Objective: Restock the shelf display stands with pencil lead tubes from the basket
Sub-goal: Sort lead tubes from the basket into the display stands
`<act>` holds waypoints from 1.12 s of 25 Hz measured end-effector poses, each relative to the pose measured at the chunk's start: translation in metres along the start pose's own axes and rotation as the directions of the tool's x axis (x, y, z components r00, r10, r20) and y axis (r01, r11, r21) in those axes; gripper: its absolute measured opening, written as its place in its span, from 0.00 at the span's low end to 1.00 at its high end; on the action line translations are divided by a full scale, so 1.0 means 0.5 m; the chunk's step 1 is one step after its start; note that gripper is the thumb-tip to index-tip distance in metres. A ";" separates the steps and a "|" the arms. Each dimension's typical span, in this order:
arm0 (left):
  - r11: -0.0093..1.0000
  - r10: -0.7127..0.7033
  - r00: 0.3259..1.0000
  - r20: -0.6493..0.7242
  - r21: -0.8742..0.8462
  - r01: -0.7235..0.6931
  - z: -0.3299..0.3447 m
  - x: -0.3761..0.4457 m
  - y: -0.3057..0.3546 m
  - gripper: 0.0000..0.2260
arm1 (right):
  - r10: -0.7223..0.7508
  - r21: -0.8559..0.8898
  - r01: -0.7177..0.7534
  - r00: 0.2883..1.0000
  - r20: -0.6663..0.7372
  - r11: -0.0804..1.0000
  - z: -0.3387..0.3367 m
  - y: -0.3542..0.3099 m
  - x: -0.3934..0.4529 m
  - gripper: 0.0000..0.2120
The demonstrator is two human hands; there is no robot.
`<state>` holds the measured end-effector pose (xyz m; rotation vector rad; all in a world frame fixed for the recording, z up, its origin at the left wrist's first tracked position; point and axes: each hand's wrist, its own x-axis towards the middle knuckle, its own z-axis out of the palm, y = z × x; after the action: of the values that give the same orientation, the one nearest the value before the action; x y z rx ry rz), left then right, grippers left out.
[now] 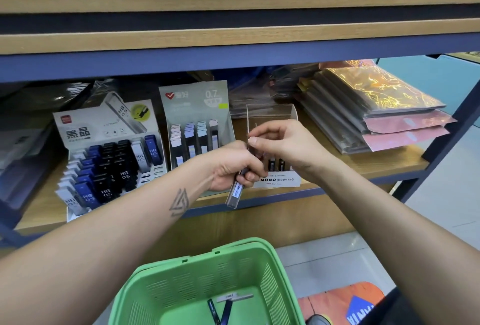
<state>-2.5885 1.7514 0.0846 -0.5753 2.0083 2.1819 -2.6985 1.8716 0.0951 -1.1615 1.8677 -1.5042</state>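
My left hand [232, 166] grips a clear pencil lead tube [235, 192] that hangs slanted below the fist, in front of the shelf edge. My right hand [279, 142] pinches the upper end of a tube just above the left fist, in front of the clear MONO graph display stand [271, 116]. Two dark tubes stand in that stand. To its left sit the 0.7 display stand [197, 106] and the HB 0.5 display stand [104, 127], both holding several tubes. Below, the green basket [181, 280] holds three loose lead tubes [226, 306].
Stacked plastic-wrapped packs [374, 106] lie on the shelf at the right. A wooden upper shelf board [233, 38] hangs over the stands. A blue shelf post [452, 127] stands at the right. Tiled floor and an orange mat [337, 304] lie right of the basket.
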 end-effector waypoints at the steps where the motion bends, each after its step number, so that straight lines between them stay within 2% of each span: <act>1: 1.000 0.005 1.000 0.000 -0.017 -0.005 -0.007 -0.011 0.001 0.11 | -0.003 0.004 0.003 1.000 -0.013 1.000 0.013 -0.005 0.003 0.07; 4: 0.997 0.023 0.999 0.035 -0.074 -0.021 -0.046 -0.052 0.006 0.08 | 0.007 0.070 0.000 0.995 -0.102 0.998 0.035 -0.015 0.019 0.09; 6: 0.998 0.008 0.999 0.037 -0.056 -0.006 -0.084 -0.085 0.008 0.12 | 0.003 0.121 0.011 0.993 -0.119 0.993 0.046 -0.025 0.029 0.09; 8: 0.998 0.005 1.000 -0.010 0.056 -0.005 -0.117 -0.121 0.010 0.13 | 0.001 0.178 0.015 0.996 -0.088 0.984 0.064 -0.035 0.039 0.08; 11: 0.926 0.085 0.989 -0.124 0.376 -0.033 -0.152 -0.162 0.022 0.12 | -0.035 0.156 0.040 0.999 -0.032 0.987 0.082 -0.056 0.053 0.06; 12: 0.858 0.175 0.967 -0.186 0.510 -0.057 -0.163 -0.171 0.026 0.11 | -0.055 0.127 0.060 0.998 -0.041 0.990 0.081 -0.062 0.060 0.06; 14: 0.644 0.438 0.854 -0.281 0.761 -0.080 -0.194 -0.183 0.033 0.08 | -0.100 0.061 0.105 0.992 -0.080 0.993 0.076 -0.073 0.076 0.05; 16: 0.369 0.623 0.748 -0.228 0.929 -0.024 -0.219 -0.194 0.032 0.09 | -0.164 -0.054 0.159 0.981 -0.102 0.986 0.079 -0.078 0.090 0.05; 18: 0.159 0.642 0.758 -0.114 0.987 0.014 -0.242 -0.187 0.013 0.14 | -0.241 -0.202 0.219 0.966 -0.092 0.955 0.099 -0.080 0.101 0.05; 19: 0.110 0.614 0.784 -0.090 0.994 0.027 -0.249 -0.183 -0.001 0.17 | -0.281 -0.278 0.249 0.956 -0.080 0.928 0.113 -0.079 0.106 0.06; 22: 0.094 0.550 0.831 -0.091 0.995 0.046 -0.262 -0.171 -0.031 0.23 | -0.379 -0.428 0.314 0.923 -0.072 0.847 0.153 -0.071 0.122 0.05; 28: 0.088 0.545 0.834 -0.080 0.995 0.038 -0.279 -0.168 -0.039 0.26 | -0.390 -0.458 0.345 0.921 -0.004 0.819 0.194 -0.047 0.137 0.03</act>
<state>-2.4773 1.6308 0.0895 -0.4612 3.3325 0.1467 -2.6509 1.7605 0.0994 -1.7805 2.2311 -1.3676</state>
